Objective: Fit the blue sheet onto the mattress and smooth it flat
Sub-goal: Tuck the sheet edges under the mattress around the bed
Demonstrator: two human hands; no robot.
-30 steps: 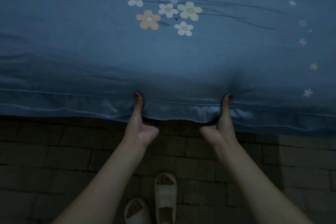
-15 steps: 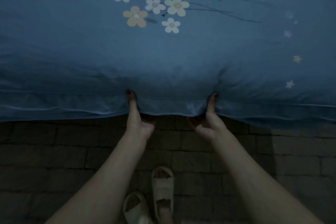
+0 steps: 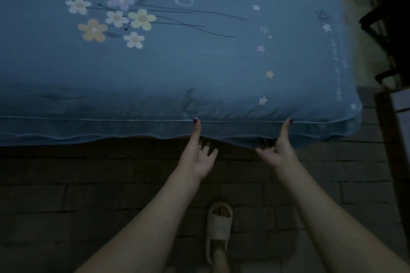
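The blue sheet (image 3: 199,68), printed with flowers and stars, covers the top of the mattress, and its piped side panel hangs down the near edge. My left hand (image 3: 197,153) has its thumb straight up on the side panel, with its fingers reaching under the hem (image 3: 133,136). About a forearm's length to the right, my right hand (image 3: 278,148) holds the hem the same way, thumb on the piping, fingertips hidden beneath the fabric. The sheet's near right corner (image 3: 352,115) is rounded over the mattress. Light creases lie along the near edge at the left.
Dark brick-pattern floor (image 3: 88,184) lies below the bed. My foot in a pale slipper (image 3: 218,228) stands between my arms. Dark wooden furniture (image 3: 386,51) stands close beside the bed's right side.
Both hands have slid right along the hem toward the bed's right corner, which has come into view. The fingers show more below the hem than before.
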